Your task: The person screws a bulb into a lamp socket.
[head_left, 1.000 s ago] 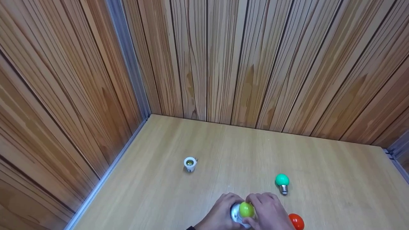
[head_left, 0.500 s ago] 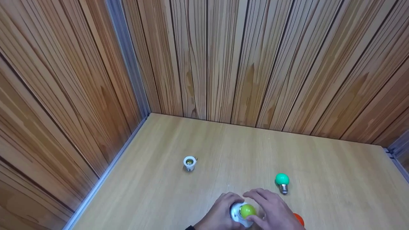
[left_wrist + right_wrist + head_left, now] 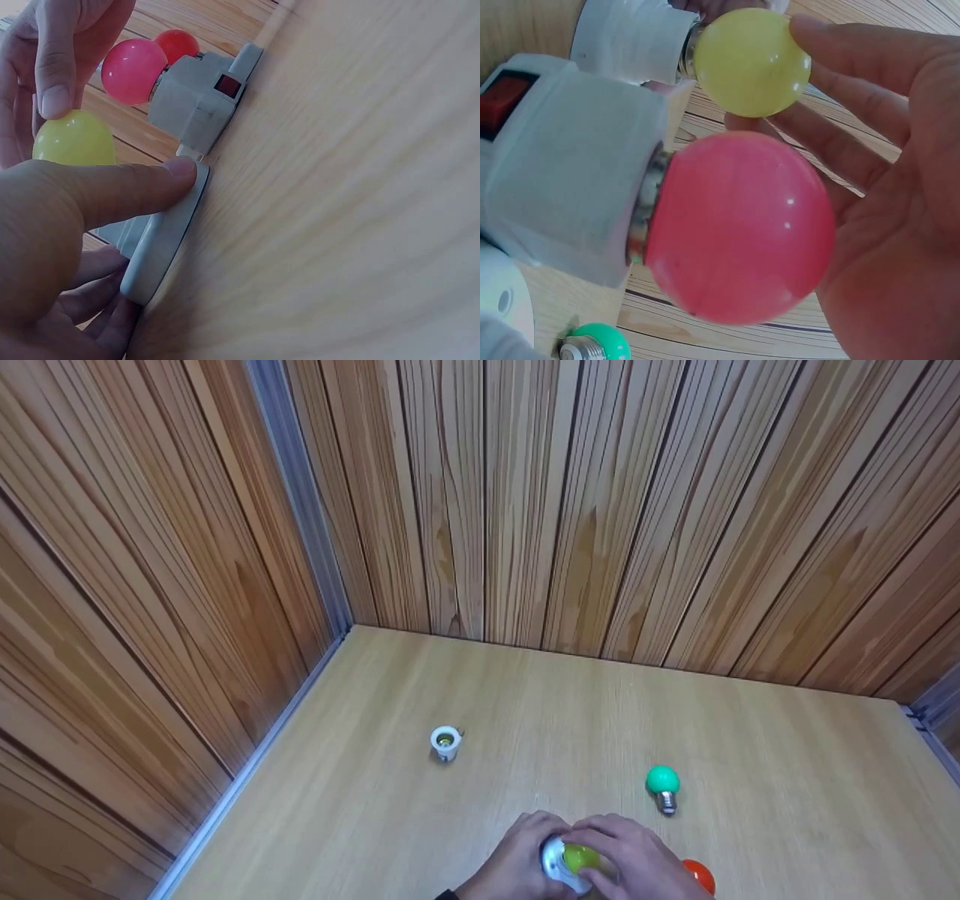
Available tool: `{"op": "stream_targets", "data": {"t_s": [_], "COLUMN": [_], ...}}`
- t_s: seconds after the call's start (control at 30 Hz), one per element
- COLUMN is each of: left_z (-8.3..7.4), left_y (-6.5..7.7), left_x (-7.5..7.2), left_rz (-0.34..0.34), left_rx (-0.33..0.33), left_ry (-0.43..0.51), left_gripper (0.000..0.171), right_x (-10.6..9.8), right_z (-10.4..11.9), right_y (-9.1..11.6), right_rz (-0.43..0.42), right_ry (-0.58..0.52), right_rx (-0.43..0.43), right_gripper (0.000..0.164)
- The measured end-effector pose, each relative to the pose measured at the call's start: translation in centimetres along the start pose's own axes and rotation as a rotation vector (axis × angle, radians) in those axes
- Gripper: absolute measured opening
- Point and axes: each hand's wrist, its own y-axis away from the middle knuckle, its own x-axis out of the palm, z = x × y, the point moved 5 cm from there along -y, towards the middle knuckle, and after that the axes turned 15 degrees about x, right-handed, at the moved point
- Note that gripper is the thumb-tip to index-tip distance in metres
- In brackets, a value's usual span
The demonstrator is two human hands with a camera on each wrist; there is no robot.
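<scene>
A yellow light bulb (image 3: 579, 858) sits with its metal screw end in a white lamp socket (image 3: 630, 41) with a wide base. My left hand (image 3: 517, 861) grips that socket, thumb along the edge of its base (image 3: 174, 232) and fingers beneath, close to the table. Around the bulb's round end are the thumb and fingers of my right hand (image 3: 637, 861); the thumb tip (image 3: 808, 30) lies against the glass. Some of the bulb's screw thread shows between glass and socket in the right wrist view.
Close by stands a white socket with a red switch (image 3: 227, 85), carrying a pinkish-red bulb (image 3: 739, 229). A second red bulb (image 3: 178, 46) shows behind it. A green bulb (image 3: 663, 780) lies on the table to the right; a small white socket (image 3: 445, 741) stands farther left. Wood-panelled walls (image 3: 525, 510) enclose the table.
The right hand's fingers spread off the yellow bulb half a second ago and now close around it again. The left hand keeps its hold on the socket.
</scene>
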Motion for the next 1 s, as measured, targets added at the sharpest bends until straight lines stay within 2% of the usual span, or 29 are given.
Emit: {"op": "stream_targets", "data": {"t_s": [0.17, 0.33, 0.57, 0.7, 1.0], "left_z": [-0.1, -0.3, -0.3, -0.4, -0.4], "left_y": [0.0, 0.1, 0.2, 0.1, 0.2], "left_x": [0.0, 0.0, -0.1, -0.1, 0.0], "left_rz": [-0.012, -0.021, -0.02, -0.025, -0.021], "left_rx": [0.047, 0.107, 0.091, 0.098, 0.096], "left_ry": [-0.037, -0.06, -0.034, -0.043, -0.039], "left_gripper": [0.058, 0.057, 0.055, 0.055, 0.055], "right_x": [0.3, 0.4, 0.7, 0.8, 0.9], "right_z": [0.2, 0.6, 1.2, 1.2, 1.2], "right_y": [-0.2, -0.2, -0.3, -0.4, -0.7], "right_rz": [-0.01, -0.089, -0.199, -0.196, -0.095], "right_ry": [-0.011, 0.035, 0.124, 0.151, 0.176], "right_rx": [-0.007, -0.011, 0.048, 0.112, 0.251], "right_gripper": [0.028, 0.026, 0.027, 0.027, 0.03]}}
